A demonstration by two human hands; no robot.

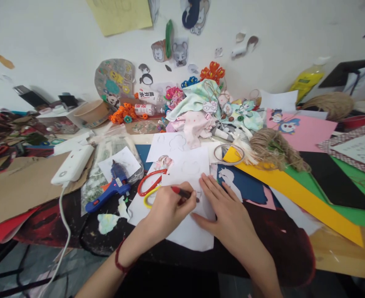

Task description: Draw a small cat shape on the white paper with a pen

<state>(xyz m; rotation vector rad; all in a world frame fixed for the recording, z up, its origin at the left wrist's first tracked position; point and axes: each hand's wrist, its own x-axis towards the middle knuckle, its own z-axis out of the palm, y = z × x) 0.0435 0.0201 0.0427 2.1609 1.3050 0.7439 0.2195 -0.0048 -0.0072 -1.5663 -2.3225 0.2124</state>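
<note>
My left hand (173,203), with a dark red bracelet (119,257) at its wrist, is closed round a red and black pen (181,192). The pen slants over a white sheet of paper (190,236), and its tip is partly hidden by my fingers. Fingers spread, my right hand (224,203) lies flat on the sheet's right side. Faint outlines are drawn on the upper part of the paper. Beside my left hand are scissors with red and yellow handles (151,183), partly covered by paper. Another drawn-on sheet (157,147) lies just behind.
A blue glue gun (116,184) and a white power strip (72,163) with a cable lie at left. Cardboard (24,182) lies further left. Fabric pieces (198,120), a twine bundle (272,145), a yellow strip (294,198) and a black tablet-like slab (337,182) fill the back and right.
</note>
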